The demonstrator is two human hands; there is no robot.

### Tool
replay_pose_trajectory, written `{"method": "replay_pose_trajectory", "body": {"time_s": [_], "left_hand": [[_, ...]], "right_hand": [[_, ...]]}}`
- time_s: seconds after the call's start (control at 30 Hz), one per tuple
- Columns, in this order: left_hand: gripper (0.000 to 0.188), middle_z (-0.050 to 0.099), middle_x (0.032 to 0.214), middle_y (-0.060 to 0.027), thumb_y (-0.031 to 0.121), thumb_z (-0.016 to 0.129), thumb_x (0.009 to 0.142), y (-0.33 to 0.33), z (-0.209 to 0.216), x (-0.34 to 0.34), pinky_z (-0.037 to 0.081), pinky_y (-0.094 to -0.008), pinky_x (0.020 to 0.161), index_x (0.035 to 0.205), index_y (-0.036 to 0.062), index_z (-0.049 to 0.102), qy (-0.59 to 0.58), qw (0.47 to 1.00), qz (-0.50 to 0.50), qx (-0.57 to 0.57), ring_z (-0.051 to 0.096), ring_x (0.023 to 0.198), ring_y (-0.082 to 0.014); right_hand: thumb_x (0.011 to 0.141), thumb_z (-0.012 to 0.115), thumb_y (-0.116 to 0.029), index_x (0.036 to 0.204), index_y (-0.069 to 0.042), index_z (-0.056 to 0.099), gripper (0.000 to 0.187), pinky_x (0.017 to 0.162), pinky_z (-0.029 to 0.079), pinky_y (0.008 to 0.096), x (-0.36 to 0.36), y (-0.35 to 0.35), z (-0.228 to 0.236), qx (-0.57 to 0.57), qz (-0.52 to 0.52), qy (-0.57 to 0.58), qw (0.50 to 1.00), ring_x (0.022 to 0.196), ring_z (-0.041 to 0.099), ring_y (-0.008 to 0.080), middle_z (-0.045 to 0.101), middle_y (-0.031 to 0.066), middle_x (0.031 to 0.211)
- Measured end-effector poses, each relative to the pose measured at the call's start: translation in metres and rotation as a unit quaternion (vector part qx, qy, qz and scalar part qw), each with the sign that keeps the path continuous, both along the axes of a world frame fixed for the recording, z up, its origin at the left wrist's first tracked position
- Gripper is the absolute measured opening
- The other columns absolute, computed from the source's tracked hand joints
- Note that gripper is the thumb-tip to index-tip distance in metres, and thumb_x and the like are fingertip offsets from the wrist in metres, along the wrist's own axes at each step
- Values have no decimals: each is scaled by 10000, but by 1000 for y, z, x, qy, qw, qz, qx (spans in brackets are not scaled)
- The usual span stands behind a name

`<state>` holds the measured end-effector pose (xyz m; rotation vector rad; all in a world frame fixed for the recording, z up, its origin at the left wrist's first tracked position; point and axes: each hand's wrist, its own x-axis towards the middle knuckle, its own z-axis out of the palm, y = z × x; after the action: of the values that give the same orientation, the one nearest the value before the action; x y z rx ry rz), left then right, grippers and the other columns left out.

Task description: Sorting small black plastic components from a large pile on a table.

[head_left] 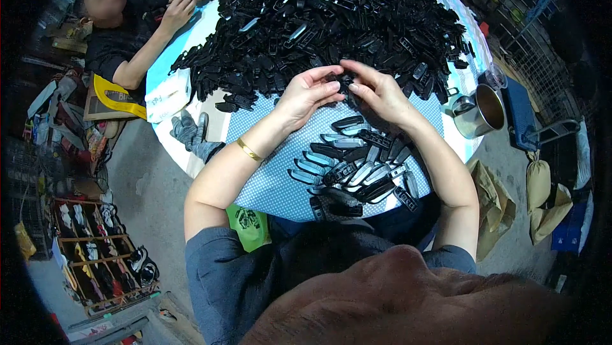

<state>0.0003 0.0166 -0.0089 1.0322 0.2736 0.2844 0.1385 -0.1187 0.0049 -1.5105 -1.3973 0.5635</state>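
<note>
My left hand (309, 97) and my right hand (380, 94) meet above the table, at the near edge of a big heap of black plastic pieces (306, 20). Fingers and thumbs of both are bent around a small black piece (345, 83); its exact shape blends into the dark heap behind. Between my forearms lies a smaller group of long, narrow black pieces (341, 171), some shiny and some with cut-out slots. They rest on a blue-and-white dotted cover (264, 182).
A metal mug (478, 114) stands at the table's right edge. Grey gloves (191, 134) and a white packet (169, 96) lie on the left. A co-worker (121, 32) sits at the far left, hands raised at the table. A green container (248, 225) is below the near edge.
</note>
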Motion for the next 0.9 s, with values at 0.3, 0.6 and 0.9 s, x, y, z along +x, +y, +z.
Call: {"method": "replay_pose_trajectory", "body": {"time_s": [0.3,0.6,0.9], "left_hand": [[299,614,987,-101,23,564,852,8,8,-2,540,-265,774,1145,-30,537,24,996,-4,82,624,789,-152],[283,612,936,-83,53,565,862,1,3,-1,507,-218,664,1129,-40,548,34,974,-5,223,587,734,-107],[301,569,896,-35,22,654,763,-1,8,-4,463,-210,677,1064,14,632,20,896,61,439,561,761,-88]], "right_hand": [[926,462,-94,1135,23,497,242,578,508,209,4,-1,2,-34,-48,289,955,691,619,120,610,72,846],[944,465,-188,1129,-20,520,256,459,406,161,1,1,0,-87,-29,369,925,557,519,53,591,19,763],[914,514,-140,1037,11,591,210,552,477,197,-13,3,-14,105,-90,-25,990,651,572,72,603,54,872]]}}
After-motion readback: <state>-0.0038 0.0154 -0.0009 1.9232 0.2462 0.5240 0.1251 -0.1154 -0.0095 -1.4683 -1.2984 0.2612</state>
